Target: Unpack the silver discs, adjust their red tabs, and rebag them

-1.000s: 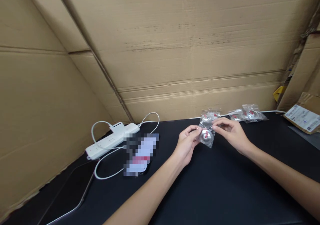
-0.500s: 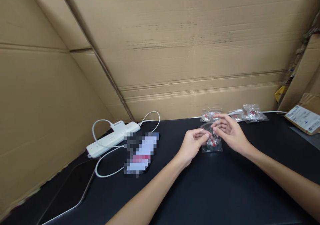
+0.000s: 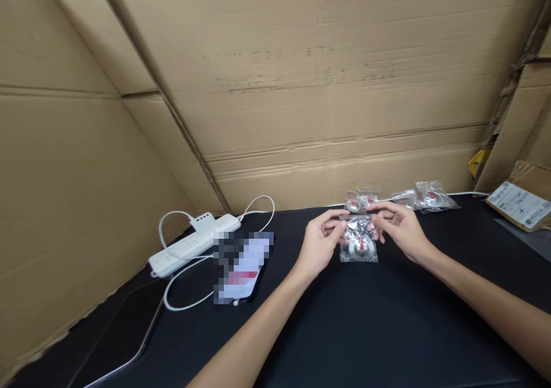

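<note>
A clear plastic bag [image 3: 360, 249] lies on the black table between my hands, with a round silvery metal piece bearing a red mark inside its lower part. My left hand [image 3: 322, 237] pinches the bag's upper left edge between thumb and fingers. At the upper right edge, my right hand [image 3: 398, 228] grips the bag in the same way, its index finger stretched along the top. Just behind the hands, similar small bags [image 3: 353, 203] with round metal pieces lie by the cardboard wall. More such bags [image 3: 431, 196] lie to the right of them.
On the left stand a white power strip [image 3: 196, 241] with looped cables and a phone with a blurred screen [image 3: 245, 270]. A dark tablet-like slab [image 3: 123, 330] lies at front left. Cardboard walls [image 3: 301, 101] enclose the table; a labelled brown package [image 3: 520, 204] sits at right.
My hands have moved apart to the bag's two sides, the left one shifting left. The bag now shows more fully, spread out between them. The view has shifted slightly.
</note>
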Tool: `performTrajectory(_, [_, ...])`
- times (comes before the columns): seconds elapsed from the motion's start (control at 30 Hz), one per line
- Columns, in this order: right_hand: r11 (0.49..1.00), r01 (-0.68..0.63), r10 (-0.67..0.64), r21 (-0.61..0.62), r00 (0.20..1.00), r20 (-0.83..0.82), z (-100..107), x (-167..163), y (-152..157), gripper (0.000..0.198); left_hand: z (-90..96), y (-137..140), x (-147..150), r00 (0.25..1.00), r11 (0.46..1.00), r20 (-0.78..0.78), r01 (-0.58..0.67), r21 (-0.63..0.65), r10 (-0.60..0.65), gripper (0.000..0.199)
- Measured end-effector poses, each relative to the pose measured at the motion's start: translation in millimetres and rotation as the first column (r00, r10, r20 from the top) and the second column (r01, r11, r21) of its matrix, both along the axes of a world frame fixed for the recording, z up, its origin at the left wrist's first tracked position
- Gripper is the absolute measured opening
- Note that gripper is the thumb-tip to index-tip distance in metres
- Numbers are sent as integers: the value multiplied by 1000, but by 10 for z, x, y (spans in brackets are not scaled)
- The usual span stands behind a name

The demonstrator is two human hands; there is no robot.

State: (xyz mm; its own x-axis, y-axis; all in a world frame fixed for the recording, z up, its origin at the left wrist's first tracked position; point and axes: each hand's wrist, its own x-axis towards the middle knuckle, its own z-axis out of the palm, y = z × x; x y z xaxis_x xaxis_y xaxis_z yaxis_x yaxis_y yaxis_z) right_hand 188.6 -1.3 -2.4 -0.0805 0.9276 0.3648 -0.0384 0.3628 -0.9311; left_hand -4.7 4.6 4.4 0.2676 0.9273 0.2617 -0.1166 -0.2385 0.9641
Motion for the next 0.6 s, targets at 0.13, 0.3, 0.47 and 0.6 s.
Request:
performTrajectory(0.13, [1000, 25, -25, 2, 998, -51, 22, 5, -11, 17, 74, -44, -4, 999, 999, 27, 44, 18, -45, 32])
performTrajectory(0.3, [997, 12, -11, 71, 1000, -13, 50, 40, -15, 9, 77, -39, -19, 998, 996, 28, 58, 61, -60, 15])
performTrajectory(0.47, [980, -24, 8, 198, 996, 84, 76, 63, -10, 18, 33, -8, -34, 996, 996, 15, 85, 40, -85, 17])
performTrajectory(0.6, [967, -3, -44, 256, 983, 178, 37, 42, 13, 17, 6, -7, -25, 997, 996, -6, 76, 55, -76, 18])
